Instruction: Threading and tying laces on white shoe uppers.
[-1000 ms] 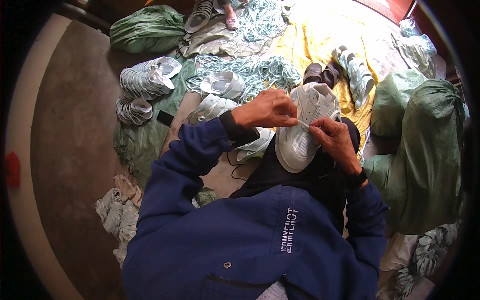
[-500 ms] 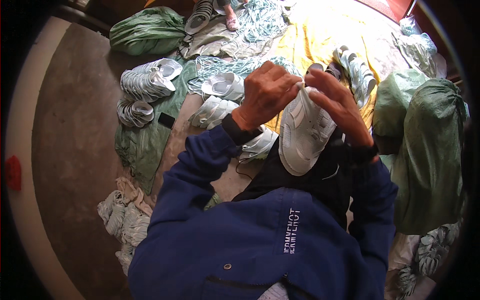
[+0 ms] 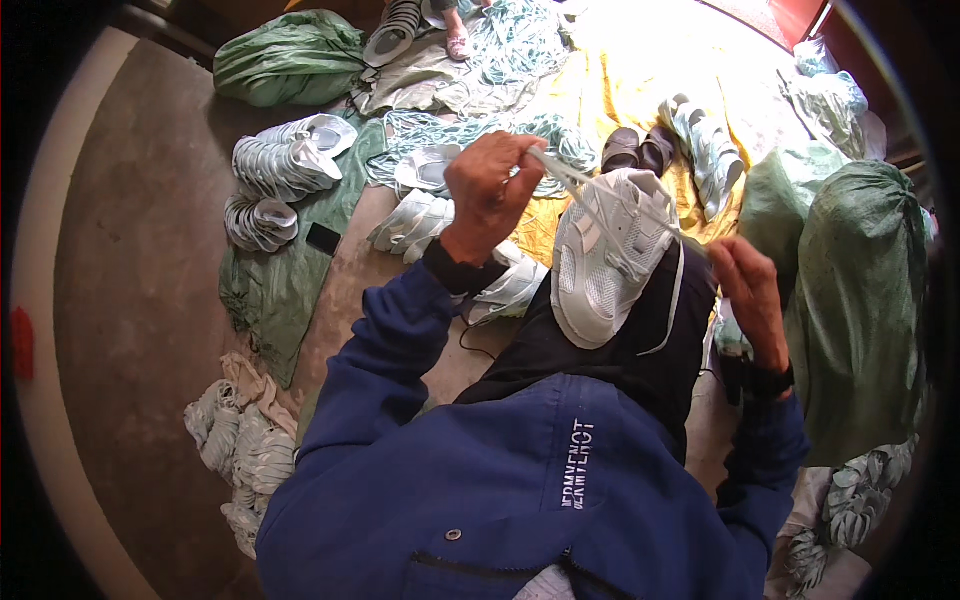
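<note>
A white shoe upper (image 3: 595, 275) with mesh panels rests on my thigh, its toe turned toward me. My left hand (image 3: 492, 192) is closed beyond its left side, pinching a pale shoelace (image 3: 570, 178). The lace is drawn across the upper toward my right hand (image 3: 750, 295), which is out to the right with its fingers pinched on the lace. A loose lace end dangles down the upper's right side onto my dark trousers. The exact grip of my right fingertips is slightly blurred.
Stacked pale uppers (image 3: 285, 165) lie on a green sheet at left, near a black phone (image 3: 323, 238). Tangled laces (image 3: 515, 50) cover the far floor. Green sacks (image 3: 860, 290) stand at right, and dark shoes (image 3: 637, 150) sit on yellow cloth. Another person's foot (image 3: 457, 42) shows beyond.
My hands were together above the upper's far end. Now they are apart, the right hand swung right and nearer, with the lace stretched between them. The upper's lacing is uncovered.
</note>
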Tool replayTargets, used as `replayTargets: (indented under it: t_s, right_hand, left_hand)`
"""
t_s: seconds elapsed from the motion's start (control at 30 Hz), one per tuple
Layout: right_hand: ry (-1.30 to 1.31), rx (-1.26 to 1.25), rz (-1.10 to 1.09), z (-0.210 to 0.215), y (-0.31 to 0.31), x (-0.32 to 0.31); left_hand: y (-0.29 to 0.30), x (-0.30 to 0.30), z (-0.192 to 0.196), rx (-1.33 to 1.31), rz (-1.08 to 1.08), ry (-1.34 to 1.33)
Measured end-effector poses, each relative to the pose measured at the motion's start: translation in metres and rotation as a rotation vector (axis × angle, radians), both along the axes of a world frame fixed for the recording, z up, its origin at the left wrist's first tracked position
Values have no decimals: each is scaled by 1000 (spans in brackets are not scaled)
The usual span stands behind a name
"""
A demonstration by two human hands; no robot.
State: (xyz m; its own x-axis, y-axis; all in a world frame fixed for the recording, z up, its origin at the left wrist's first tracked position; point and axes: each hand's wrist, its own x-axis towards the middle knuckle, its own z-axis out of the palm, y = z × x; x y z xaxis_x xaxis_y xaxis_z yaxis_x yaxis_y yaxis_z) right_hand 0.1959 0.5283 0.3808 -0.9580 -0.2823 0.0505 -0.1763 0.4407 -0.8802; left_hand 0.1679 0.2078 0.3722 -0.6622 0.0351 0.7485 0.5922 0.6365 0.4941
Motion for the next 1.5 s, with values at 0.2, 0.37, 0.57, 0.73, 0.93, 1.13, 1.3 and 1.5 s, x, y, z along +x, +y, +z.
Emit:
replayTargets:
  t_s: [0.2,0.37,0.57,0.73,0.93,1.13,1.3,1.5]
  right_hand:
    - [30,98,-35,-45,35,13]
    - [63,145,-47,-51,27,7]
    - [312,48,127,-16,-54,7]
    - [363,43,44,8,-77,4]
    - [177,-89,49,-8,-77,2]
    - [-204,-231,-32,-23,-81,-1]
    - [-438,-490,-127,-28,-79,-1]
    - [-586,-639,-111,-39,-79,-6]
  left_hand:
    - [-34,12,-18,-129,48,-30]
    - [-59,22,-22,-434,17,-104]
    - [34,22,-12,87,-501,-422]
    - [86,18,-11,357,-728,-538]
    - [51,21,-22,69,-647,-745]
    - [31,28,-23,-11,-508,-724]
    - [25,30,-38,-193,-413,-470]
    - [32,30,-51,-252,-356,-439]
